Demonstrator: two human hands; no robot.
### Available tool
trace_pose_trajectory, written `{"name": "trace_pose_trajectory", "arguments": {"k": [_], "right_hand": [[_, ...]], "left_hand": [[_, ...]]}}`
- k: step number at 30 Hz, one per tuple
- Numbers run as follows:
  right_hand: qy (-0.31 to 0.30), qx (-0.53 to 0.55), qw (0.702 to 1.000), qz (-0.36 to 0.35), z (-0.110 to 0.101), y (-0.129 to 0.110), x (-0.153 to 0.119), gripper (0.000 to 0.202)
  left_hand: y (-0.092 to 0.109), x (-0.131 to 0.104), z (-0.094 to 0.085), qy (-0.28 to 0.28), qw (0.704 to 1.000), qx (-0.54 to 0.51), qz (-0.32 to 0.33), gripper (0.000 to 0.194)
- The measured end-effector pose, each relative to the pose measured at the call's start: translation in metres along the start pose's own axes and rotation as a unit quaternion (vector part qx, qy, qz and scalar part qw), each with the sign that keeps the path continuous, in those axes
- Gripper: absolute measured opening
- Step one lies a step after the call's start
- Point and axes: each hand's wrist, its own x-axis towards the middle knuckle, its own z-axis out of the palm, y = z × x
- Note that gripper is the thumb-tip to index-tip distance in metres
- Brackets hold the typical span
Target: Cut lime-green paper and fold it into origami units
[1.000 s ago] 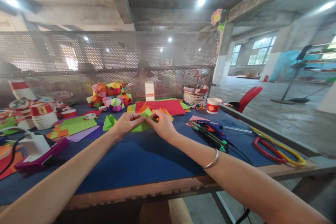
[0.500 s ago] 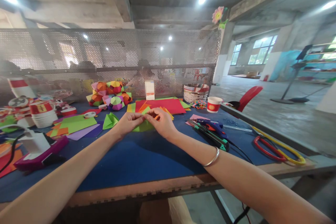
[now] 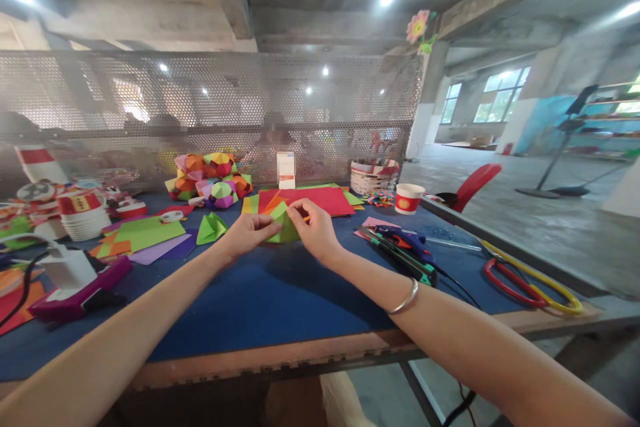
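Note:
A folded green paper (image 3: 286,227) is held up between my two hands over the blue table mat. My left hand (image 3: 249,235) pinches its left edge between thumb and fingers. My right hand (image 3: 316,230) pinches the paper near its upper right corner. Behind the hands lies a stack of red paper (image 3: 330,202) with orange, yellow and green sheets around it. A folded green paper piece (image 3: 211,229) stands on the mat left of my left hand.
Paper balls (image 3: 221,177) stand behind on the left, near stacked cups (image 3: 84,213) and a purple power strip (image 3: 83,287). On the right are a basket (image 3: 374,179), a paper cup (image 3: 409,199), a cutter (image 3: 400,257), a glue gun (image 3: 411,240) and scissors (image 3: 530,283).
My hands have moved slightly apart, and more of the green paper shows between them. The right hand has shifted a little up and to the right.

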Motion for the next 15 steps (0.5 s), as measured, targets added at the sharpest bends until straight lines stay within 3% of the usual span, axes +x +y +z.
{"name": "trace_pose_trajectory", "arguments": {"k": [3,7,15], "right_hand": [[0.007,-0.1,0.995,0.0,-0.005,0.002,0.002,0.019],[0.005,-0.199,0.98,0.013,-0.012,0.004,0.007,0.019],[0.05,-0.231,0.971,0.029,-0.026,0.021,0.02,0.019]], "left_hand": [[0.001,0.001,0.002,-0.01,0.998,-0.037,-0.041,0.045],[0.001,0.002,0.003,0.0,0.999,-0.003,-0.037,0.039],[0.001,0.002,-0.003,0.021,0.999,0.017,-0.033,0.025]]}}
